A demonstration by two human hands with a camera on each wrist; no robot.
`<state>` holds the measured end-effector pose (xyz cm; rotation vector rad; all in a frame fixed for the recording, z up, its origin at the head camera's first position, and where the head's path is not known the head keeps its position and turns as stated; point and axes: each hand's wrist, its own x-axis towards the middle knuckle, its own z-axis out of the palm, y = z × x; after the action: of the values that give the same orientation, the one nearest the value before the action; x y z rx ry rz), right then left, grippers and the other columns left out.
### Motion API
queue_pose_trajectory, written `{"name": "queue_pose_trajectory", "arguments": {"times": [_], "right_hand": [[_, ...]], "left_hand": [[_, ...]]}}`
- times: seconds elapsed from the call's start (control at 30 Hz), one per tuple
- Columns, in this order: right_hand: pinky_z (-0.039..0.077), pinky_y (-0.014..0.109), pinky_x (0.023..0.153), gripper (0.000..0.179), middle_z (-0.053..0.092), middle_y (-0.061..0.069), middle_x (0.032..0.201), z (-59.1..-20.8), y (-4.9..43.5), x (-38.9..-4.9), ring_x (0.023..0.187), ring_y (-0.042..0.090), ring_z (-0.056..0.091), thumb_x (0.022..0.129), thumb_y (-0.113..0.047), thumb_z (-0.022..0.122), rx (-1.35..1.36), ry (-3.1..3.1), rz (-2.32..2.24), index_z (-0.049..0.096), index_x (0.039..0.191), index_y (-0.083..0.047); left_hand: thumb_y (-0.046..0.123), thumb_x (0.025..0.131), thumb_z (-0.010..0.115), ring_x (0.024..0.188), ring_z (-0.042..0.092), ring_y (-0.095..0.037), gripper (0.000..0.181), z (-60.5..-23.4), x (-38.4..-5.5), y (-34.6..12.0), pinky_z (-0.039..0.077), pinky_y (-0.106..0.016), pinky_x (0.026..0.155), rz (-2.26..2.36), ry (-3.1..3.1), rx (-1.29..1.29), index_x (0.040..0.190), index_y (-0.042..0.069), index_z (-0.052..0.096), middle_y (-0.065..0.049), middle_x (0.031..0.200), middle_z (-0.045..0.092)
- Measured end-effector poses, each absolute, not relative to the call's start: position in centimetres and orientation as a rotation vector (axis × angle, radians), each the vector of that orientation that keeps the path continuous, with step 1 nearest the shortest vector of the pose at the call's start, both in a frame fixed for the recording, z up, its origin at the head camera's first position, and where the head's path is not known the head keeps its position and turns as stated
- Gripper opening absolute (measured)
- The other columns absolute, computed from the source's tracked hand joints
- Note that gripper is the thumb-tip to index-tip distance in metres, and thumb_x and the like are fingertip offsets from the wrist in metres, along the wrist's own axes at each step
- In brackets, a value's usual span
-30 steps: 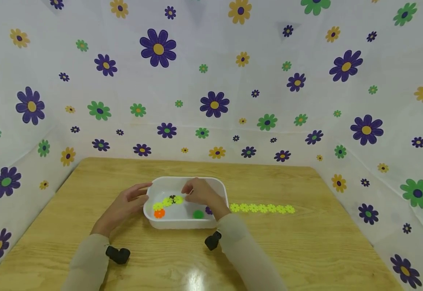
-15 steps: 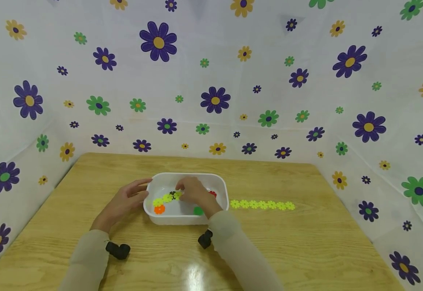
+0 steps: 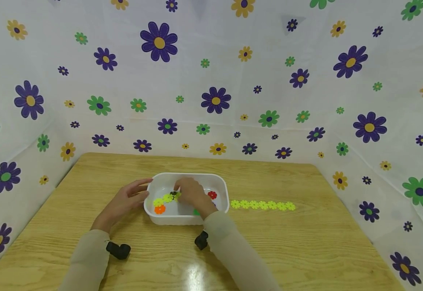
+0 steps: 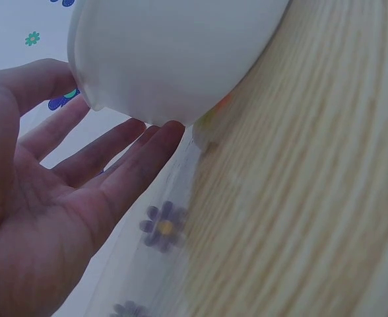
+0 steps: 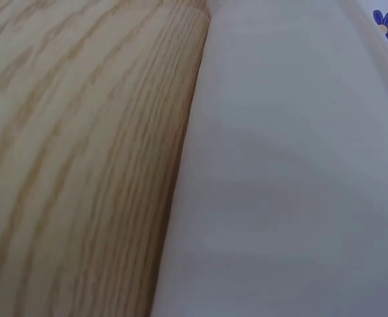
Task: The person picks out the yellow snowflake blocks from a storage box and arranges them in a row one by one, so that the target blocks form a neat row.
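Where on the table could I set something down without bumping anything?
The table is bare between the yellow row and the right edge, behind that row up to the flowered cloth, and left of the left hand. It's crowded at the tray: pieces and the right hand inside, the left hand at its left end.

I work in a screened-off booth; the wider building I cannot tell. Before me, one wood-grain surface [image 3: 153,258]; on three sides, white sheeting [image 3: 189,81] printed with purple, green and yellow flowers [image 3: 215,100]; at my sleeves [image 3: 89,254], black devices [image 3: 118,250].
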<state>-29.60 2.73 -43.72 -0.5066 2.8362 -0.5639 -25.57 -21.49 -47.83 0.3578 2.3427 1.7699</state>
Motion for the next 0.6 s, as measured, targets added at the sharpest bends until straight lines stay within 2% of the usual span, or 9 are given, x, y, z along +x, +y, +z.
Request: {"name": "queue_pose_trajectory", "arguments": {"times": [0.23, 0.43, 0.6], "right_hand": [[0.058, 0.035, 0.086, 0.02, 0.071, 0.003, 0.112, -43.6, 2.8, -29.3, 0.094, 0.018, 0.059, 0.088, -0.006, 0.078, -0.514, 2.857, -0.55, 0.074, 0.106, -0.013], [0.056, 0.028, 0.081, 0.008, 0.072, 0.005, 0.101, -43.1, 3.8, -29.3, 0.087, 0.017, 0.061, 0.088, -0.004, 0.078, -0.583, 2.842, -0.655, 0.076, 0.094, -0.009], [0.055, 0.024, 0.071, 0.005, 0.074, 0.007, 0.1, -42.2, 5.4, -29.5, 0.079, 0.014, 0.063, 0.092, -0.006, 0.075, -0.62, 2.759, -0.802, 0.077, 0.096, -0.009]], "left_hand": [[0.028, 0.107, 0.058, 0.145, 0.045, -0.048, 0.056, -47.8, -25.5, -21.5, 0.054, -0.047, 0.109, 1.771, 2.346, 0.354, 0.158, 0.015, 0.04, -0.023, 0.163, 0.038], [0.029, 0.107, 0.057, 0.146, 0.045, -0.047, 0.056, -47.7, -25.4, -21.4, 0.053, -0.048, 0.11, 1.768, 2.343, 0.34, 0.158, 0.016, 0.04, -0.022, 0.164, 0.038], [0.028, 0.107, 0.057, 0.145, 0.045, -0.048, 0.056, -47.8, -25.6, -21.4, 0.054, -0.045, 0.109, 1.777, 2.34, 0.345, 0.159, 0.016, 0.04, -0.023, 0.163, 0.039]]}}
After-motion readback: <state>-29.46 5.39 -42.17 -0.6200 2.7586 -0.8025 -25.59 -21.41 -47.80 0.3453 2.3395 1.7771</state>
